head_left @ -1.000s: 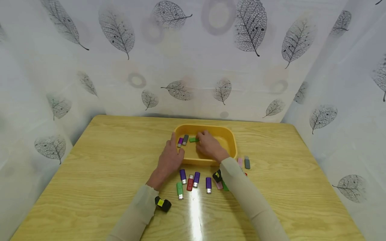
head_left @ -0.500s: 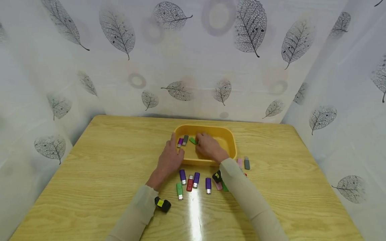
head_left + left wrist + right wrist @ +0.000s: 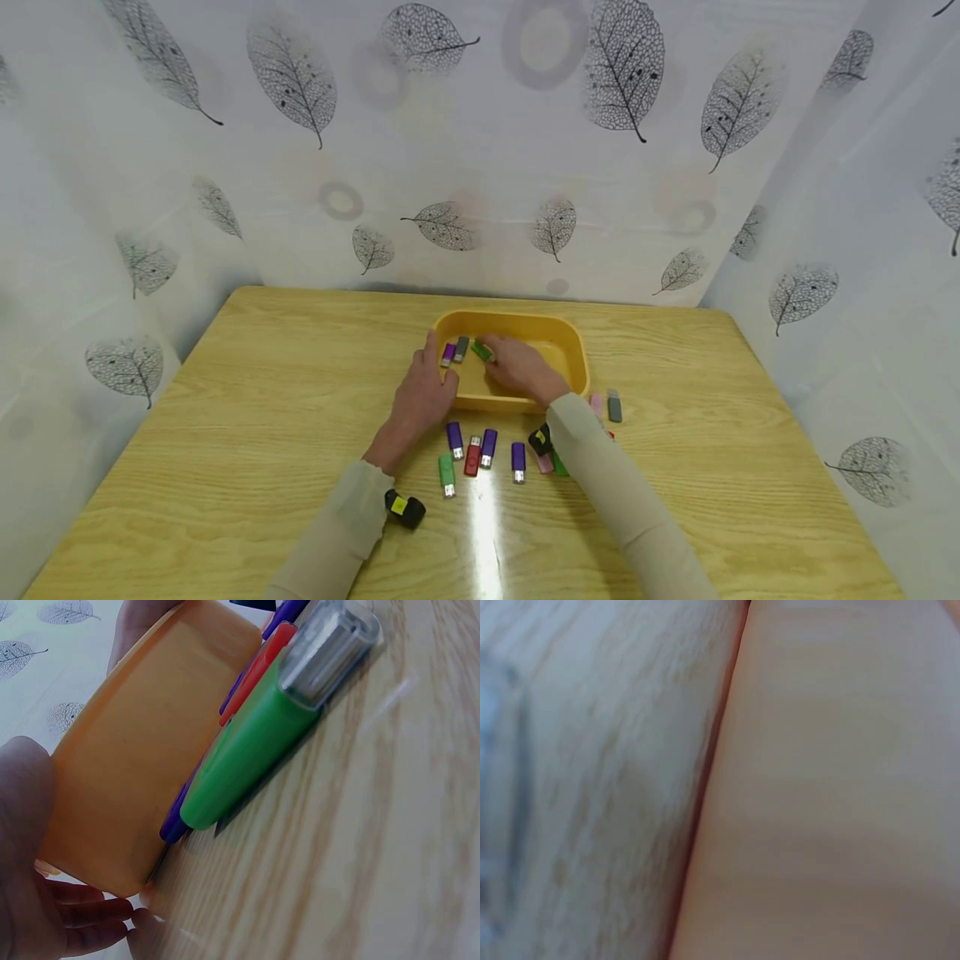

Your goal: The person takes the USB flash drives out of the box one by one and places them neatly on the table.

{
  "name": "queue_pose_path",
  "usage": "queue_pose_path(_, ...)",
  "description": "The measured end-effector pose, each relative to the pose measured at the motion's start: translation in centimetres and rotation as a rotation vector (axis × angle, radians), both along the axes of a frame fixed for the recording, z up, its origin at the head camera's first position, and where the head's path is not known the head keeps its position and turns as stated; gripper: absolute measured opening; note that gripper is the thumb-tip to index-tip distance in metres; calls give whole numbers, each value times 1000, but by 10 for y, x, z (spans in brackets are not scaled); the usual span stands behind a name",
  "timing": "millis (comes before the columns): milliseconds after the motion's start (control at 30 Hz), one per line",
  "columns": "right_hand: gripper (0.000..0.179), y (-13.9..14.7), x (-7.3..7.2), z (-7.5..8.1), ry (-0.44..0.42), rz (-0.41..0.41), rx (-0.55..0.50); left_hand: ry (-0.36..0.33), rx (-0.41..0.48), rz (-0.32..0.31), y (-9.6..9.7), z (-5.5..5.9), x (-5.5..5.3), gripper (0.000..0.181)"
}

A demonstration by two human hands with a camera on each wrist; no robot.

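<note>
My left hand (image 3: 422, 393) holds the left front corner of a yellow plastic tray (image 3: 573, 350). In the left wrist view, the thumb (image 3: 26, 772) lies against its wall and the fingers bend around its lower side. Inside the tray, my right hand (image 3: 517, 365) has its fingertips around a green USB flash drive (image 3: 483, 352), which lies slanted; the thumb is hidden. Left of this drive are a grey USB flash drive (image 3: 461, 348) and a purple one (image 3: 448, 355), side by side. The right wrist view shows just the tray's outer wall (image 3: 825, 780) and tabletop, no fingers.
In front of the tray, several USB flash drives lie loose, among them a green one (image 3: 447, 475), a red one (image 3: 472, 456) and a purple one (image 3: 518, 462). A grey one (image 3: 615, 406) lies right of the tray. My right sleeve (image 3: 622, 492) partly covers others. A leaf-print curtain (image 3: 480, 150) surrounds the wooden table.
The green drive in the tray has turned from level to slanted, and more of it shows. My right fingertips have shifted slightly left and away from me along it. The left hand has stayed put.
</note>
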State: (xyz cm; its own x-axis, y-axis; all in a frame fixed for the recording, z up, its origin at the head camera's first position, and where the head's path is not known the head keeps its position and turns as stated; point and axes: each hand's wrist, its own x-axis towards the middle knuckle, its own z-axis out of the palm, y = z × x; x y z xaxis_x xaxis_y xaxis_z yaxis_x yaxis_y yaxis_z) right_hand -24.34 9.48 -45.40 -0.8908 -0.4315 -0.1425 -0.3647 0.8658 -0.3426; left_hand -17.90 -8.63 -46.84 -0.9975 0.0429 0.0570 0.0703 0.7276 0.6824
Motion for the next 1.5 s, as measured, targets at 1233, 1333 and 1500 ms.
queue_pose_path(1233,34,0,2,0,39,-33,24,3,-8,4,1,-1,0,76)
queue_pose_path(1333,33,0,2,1,24,-33,16,4,-9,1,1,-2,0,76)
queue_pose_path(1500,31,0,1,6,-4,-20,-10,1,0,7,1,-3,-2,76)
